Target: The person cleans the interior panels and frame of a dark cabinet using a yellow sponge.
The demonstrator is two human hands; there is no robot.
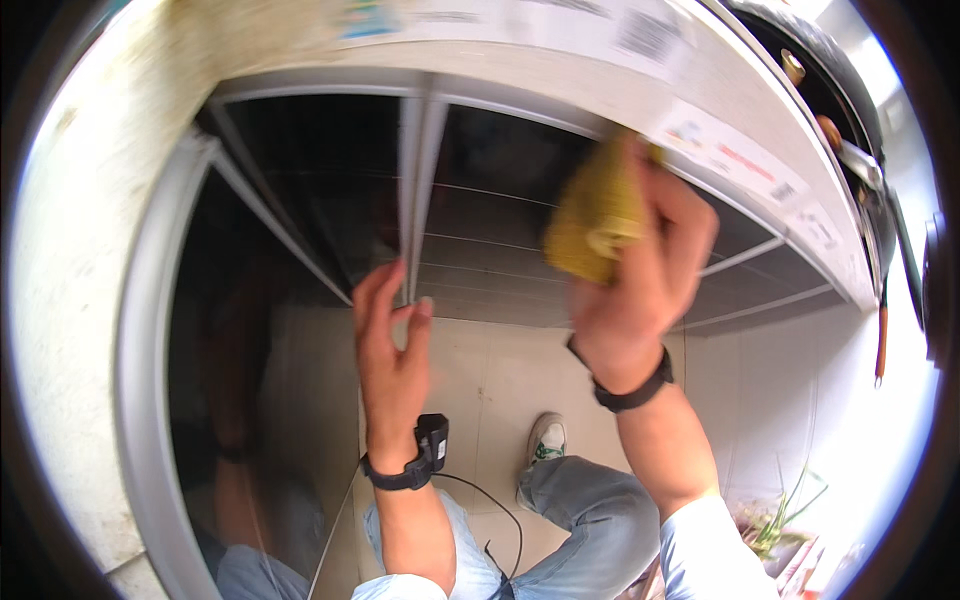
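In my right hand (pixel 637 292) is a yellow cloth (pixel 592 210), bunched and blurred. It lies against the upper part of a dark, glossy cabinet door (pixel 495 195), close under the pale countertop's edge. My left hand (pixel 390 352) is raised with thumb and fingers apart, near the lower end of the silvery frame strip (pixel 412 187) between two door panels. Whether its fingertips touch the strip I cannot tell. Both wrists wear black straps, and the left one carries a small black device (pixel 433 439).
At the left stands another dark panel with a metal frame (pixel 139 375), reflecting my arm. Pans and utensils (pixel 855 157) sit on the counter at upper right. Tiled floor (pixel 480 390) lies below, with a black cable (pixel 514 517). A green plant (pixel 776 525) is at lower right.
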